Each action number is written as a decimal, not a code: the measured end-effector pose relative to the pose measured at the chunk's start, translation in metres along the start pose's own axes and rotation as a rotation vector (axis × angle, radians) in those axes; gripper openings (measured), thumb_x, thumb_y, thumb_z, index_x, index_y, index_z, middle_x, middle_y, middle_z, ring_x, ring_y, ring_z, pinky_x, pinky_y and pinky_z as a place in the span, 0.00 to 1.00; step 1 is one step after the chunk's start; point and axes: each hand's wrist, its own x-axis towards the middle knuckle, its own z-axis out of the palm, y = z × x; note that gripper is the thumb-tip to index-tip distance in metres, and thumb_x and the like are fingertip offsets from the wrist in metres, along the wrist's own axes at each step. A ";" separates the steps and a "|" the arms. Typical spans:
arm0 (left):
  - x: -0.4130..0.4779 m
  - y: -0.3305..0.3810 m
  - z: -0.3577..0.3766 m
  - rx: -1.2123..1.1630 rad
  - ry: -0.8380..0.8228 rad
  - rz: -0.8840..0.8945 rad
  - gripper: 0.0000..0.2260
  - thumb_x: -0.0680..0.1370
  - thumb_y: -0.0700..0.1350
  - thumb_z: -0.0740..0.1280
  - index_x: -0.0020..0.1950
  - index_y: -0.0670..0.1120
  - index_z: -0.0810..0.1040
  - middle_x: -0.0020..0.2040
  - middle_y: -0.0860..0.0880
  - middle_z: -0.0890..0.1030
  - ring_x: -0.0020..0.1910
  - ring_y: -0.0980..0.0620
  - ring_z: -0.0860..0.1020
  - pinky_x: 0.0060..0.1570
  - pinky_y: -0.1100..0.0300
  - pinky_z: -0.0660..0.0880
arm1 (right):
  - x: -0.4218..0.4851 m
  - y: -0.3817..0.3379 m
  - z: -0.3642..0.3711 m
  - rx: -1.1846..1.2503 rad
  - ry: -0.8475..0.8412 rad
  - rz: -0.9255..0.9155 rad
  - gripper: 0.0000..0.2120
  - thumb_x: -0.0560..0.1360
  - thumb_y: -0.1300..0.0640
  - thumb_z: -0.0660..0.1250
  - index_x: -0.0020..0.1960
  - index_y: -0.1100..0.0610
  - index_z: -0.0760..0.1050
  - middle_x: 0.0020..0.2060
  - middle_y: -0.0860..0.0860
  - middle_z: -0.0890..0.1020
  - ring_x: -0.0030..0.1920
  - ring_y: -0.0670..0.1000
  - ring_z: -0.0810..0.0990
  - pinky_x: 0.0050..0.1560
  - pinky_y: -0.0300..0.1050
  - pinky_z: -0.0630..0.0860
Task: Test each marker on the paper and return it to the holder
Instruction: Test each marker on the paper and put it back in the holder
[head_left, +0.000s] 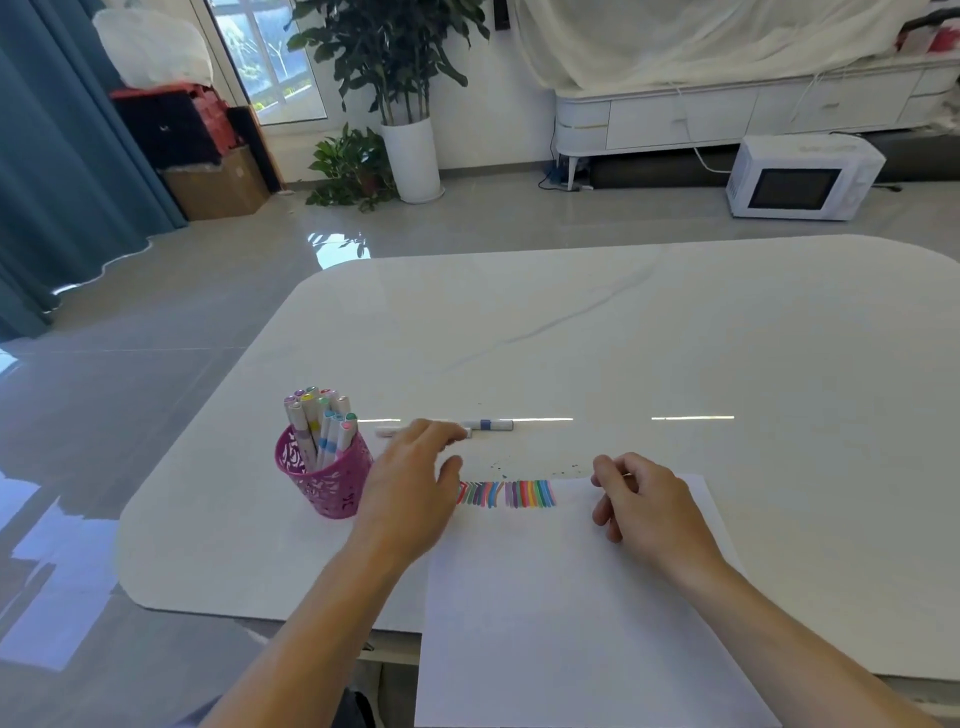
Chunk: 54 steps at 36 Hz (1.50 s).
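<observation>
A pink mesh holder (332, 480) with several white markers stands on the table's left part. A white marker (491, 425) with a blue band and dark end lies flat on the table beyond the paper. My left hand (415, 478) reaches over it with fingers extended, fingertips at the marker's middle and hiding part of it. The white paper (545, 597) lies in front of me with a row of several coloured strokes (506, 493) near its top edge. My right hand (641, 501) rests on the paper's top right part, its fingers loosely curled, with nothing visible in it.
The white marble table (675, 338) stretches far and to the right. Small ink specks (519, 465) dot the table just above the strokes. The paper overhangs the table's near edge. Plants, a cabinet and a microwave stand on the floor beyond.
</observation>
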 end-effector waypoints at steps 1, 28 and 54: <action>0.002 -0.002 0.006 0.026 -0.045 -0.021 0.13 0.80 0.43 0.65 0.64 0.52 0.77 0.59 0.58 0.76 0.58 0.56 0.74 0.55 0.61 0.72 | 0.001 0.000 -0.001 0.003 -0.001 0.004 0.15 0.83 0.44 0.60 0.46 0.52 0.78 0.32 0.47 0.85 0.29 0.47 0.81 0.41 0.47 0.78; 0.022 -0.036 0.046 0.281 0.021 -0.055 0.03 0.77 0.42 0.70 0.49 0.46 0.83 0.49 0.51 0.77 0.52 0.47 0.74 0.44 0.52 0.74 | -0.003 0.004 -0.005 -0.041 -0.094 -0.005 0.06 0.82 0.54 0.64 0.47 0.51 0.76 0.35 0.48 0.85 0.33 0.46 0.81 0.45 0.50 0.82; -0.005 0.058 0.018 -0.605 -0.038 0.009 0.18 0.81 0.37 0.65 0.63 0.59 0.77 0.52 0.58 0.83 0.54 0.55 0.81 0.54 0.65 0.75 | -0.006 -0.005 -0.001 0.033 -0.085 -0.267 0.06 0.77 0.50 0.73 0.54 0.44 0.79 0.44 0.41 0.85 0.48 0.39 0.82 0.47 0.34 0.79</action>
